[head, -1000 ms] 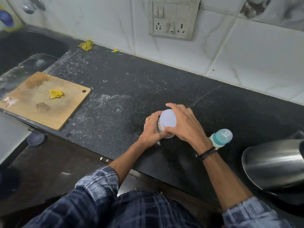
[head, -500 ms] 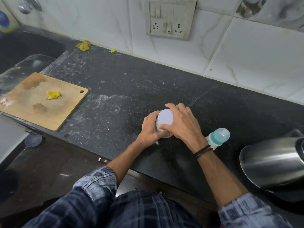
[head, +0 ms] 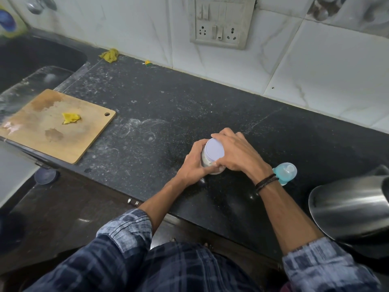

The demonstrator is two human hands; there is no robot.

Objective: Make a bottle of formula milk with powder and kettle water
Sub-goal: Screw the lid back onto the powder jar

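A small clear powder jar (head: 207, 163) with a pale lavender lid (head: 214, 149) stands on the black counter (head: 168, 114). My left hand (head: 192, 165) wraps around the jar's body from the left. My right hand (head: 237, 153) grips the lid's rim from the right and above. A baby bottle with a teal cap (head: 286, 170) stands just right of my right wrist, partly hidden by it. A steel kettle (head: 347, 205) sits at the right edge of the counter.
A wooden cutting board (head: 56, 125) with a yellow scrap (head: 70, 118) lies at the left, overhanging the counter's front edge. A dark sink (head: 31, 60) is at the far left. A socket panel (head: 221, 22) is on the tiled wall. A yellow rag (head: 109, 55) lies by the wall.
Both hands stay on the jar and lid. My right hand's fingers have shifted slightly around the lid's rim. The bottle and kettle have not moved.
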